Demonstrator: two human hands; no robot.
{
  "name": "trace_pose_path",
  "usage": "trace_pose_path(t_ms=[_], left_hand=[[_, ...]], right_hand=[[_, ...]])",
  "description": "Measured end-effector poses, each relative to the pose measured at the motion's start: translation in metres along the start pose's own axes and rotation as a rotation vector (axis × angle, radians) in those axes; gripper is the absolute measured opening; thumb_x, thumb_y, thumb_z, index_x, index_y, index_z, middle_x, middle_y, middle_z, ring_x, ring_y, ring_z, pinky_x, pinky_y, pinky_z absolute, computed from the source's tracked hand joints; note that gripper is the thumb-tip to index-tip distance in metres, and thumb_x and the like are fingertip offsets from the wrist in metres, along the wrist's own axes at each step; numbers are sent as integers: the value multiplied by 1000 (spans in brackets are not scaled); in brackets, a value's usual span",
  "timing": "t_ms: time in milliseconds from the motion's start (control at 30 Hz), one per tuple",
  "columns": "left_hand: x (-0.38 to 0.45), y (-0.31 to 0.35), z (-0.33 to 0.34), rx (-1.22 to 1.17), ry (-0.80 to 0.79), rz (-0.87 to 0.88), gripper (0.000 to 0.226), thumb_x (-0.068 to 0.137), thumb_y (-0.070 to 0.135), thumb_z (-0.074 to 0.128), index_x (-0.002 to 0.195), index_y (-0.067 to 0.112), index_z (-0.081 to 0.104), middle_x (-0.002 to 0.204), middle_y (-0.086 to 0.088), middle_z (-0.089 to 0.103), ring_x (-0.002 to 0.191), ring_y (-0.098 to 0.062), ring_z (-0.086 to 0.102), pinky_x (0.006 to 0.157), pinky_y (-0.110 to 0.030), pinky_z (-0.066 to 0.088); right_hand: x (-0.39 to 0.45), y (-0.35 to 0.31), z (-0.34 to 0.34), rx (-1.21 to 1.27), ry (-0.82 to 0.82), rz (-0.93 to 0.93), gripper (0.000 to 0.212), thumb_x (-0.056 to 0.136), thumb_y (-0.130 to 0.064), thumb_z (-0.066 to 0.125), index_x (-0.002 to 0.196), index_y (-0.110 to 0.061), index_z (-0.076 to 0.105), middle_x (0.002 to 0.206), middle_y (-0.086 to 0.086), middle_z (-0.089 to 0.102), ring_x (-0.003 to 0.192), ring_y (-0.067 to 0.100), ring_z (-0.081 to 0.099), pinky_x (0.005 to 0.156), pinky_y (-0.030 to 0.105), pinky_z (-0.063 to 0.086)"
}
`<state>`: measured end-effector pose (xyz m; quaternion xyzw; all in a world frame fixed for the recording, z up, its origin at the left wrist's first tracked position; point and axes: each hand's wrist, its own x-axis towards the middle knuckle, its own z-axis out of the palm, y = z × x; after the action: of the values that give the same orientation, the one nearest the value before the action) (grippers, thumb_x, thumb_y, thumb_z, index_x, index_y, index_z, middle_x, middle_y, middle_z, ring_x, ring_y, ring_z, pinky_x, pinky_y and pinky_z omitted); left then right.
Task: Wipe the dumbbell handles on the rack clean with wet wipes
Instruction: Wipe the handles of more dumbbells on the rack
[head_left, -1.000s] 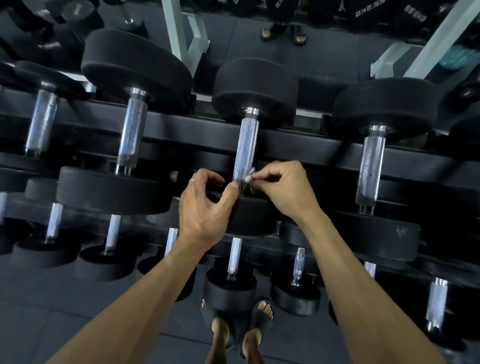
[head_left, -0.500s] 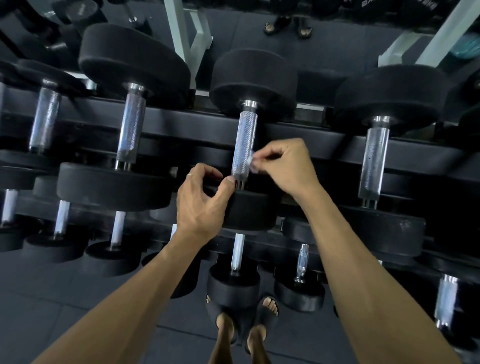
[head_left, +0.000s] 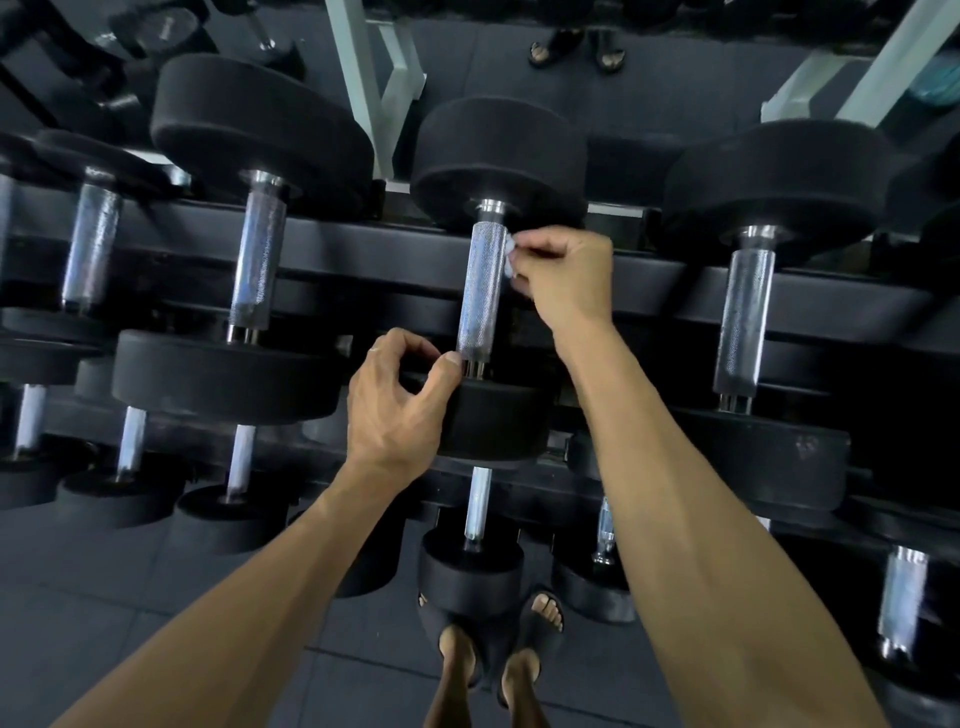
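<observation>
Seen from above: right hand (head_left: 563, 275) pinching a small white wet wipe (head_left: 510, 259) against the upper part of a knurled dumbbell handle (head_left: 480, 291) on the rack (head_left: 649, 291). Left hand (head_left: 397, 410) gripping that dumbbell's near weight head (head_left: 493, 421).

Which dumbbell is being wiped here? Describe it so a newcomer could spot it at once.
On the top tier of the black rack, find the middle dumbbell with the knurled steel handle. It alone has hands on it: the right hand pinches a wet wipe against the handle's upper part, and the left hand grips its near weight.
</observation>
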<state>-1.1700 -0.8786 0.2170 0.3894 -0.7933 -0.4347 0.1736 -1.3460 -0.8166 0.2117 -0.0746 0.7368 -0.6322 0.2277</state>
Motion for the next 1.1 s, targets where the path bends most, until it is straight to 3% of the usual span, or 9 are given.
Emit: trace_pose_path(t_ms=[167, 233, 367, 567, 633, 767, 833, 967, 1100], left_hand=[[-1, 1, 0, 2, 3, 2, 30, 73, 56, 49, 77, 27, 57, 80, 9, 62, 78, -6, 56, 73, -25, 40], [0, 0, 0, 4, 15, 10, 31, 74, 55, 49, 78, 25, 58, 81, 8, 63, 78, -9, 57, 74, -27, 41], [0, 0, 0, 8, 9, 16, 33, 74, 55, 49, 79, 24, 58, 81, 8, 62, 79, -6, 56, 73, -23, 39], [-2, 0, -1, 13, 4, 11, 29, 74, 56, 48, 77, 28, 56, 81, 10, 61, 81, -4, 56, 73, -19, 37], [-1, 1, -1, 14, 5, 11, 29, 74, 56, 48, 77, 28, 56, 81, 11, 61, 82, -3, 56, 74, -18, 37], [-1, 0, -1, 17, 1, 12, 27, 74, 56, 48, 76, 30, 55, 81, 11, 61, 82, -3, 56, 74, -17, 37], [-1, -1, -1, 19, 3, 13, 26, 74, 56, 48, 76, 30, 55, 81, 12, 61, 82, -2, 56, 73, -15, 36], [-1, -1, 0, 24, 12, 17, 29, 74, 56, 49, 78, 28, 56, 82, 11, 61, 82, -3, 56, 73, -15, 36], [-1, 0, 0, 30, 11, 15, 29, 73, 57, 47, 77, 30, 55, 82, 12, 61, 82, -1, 56, 72, -9, 33]], right_hand=[[-31, 4, -12, 44, -194, 165, 22, 83, 11, 70, 82, -11, 73, 73, 1, 72, 64, 8, 70, 65, 21, 58], [-28, 1, -11, 81, -191, 197, 21, 82, 13, 68, 86, -7, 73, 74, 3, 72, 63, 8, 69, 65, 20, 58], [6, -14, 11, 271, 4, 213, 30, 84, 15, 62, 84, -13, 73, 77, 2, 72, 67, 7, 68, 67, 22, 56], [-32, 9, -13, -19, -284, 240, 28, 78, 21, 63, 84, -5, 74, 66, 1, 71, 60, 8, 66, 71, 24, 60], [-27, 6, -11, 11, -227, 229, 25, 79, 19, 65, 90, -2, 74, 68, 1, 71, 61, 7, 67, 68, 22, 60], [-8, -5, 4, 182, -41, 151, 26, 84, 14, 67, 81, -11, 74, 76, 0, 73, 69, 8, 70, 68, 22, 58], [-17, 2, -1, 99, -96, 142, 30, 82, 14, 67, 75, -14, 73, 70, -4, 72, 65, 7, 68, 66, 20, 57], [-42, 19, -19, -327, -356, 111, 34, 76, 11, 71, 70, -22, 72, 59, -13, 68, 55, -2, 59, 63, 15, 50], [-25, 10, -1, 11, -139, 220, 31, 79, 19, 63, 91, -9, 71, 70, 1, 68, 53, 2, 63, 57, 17, 54]])
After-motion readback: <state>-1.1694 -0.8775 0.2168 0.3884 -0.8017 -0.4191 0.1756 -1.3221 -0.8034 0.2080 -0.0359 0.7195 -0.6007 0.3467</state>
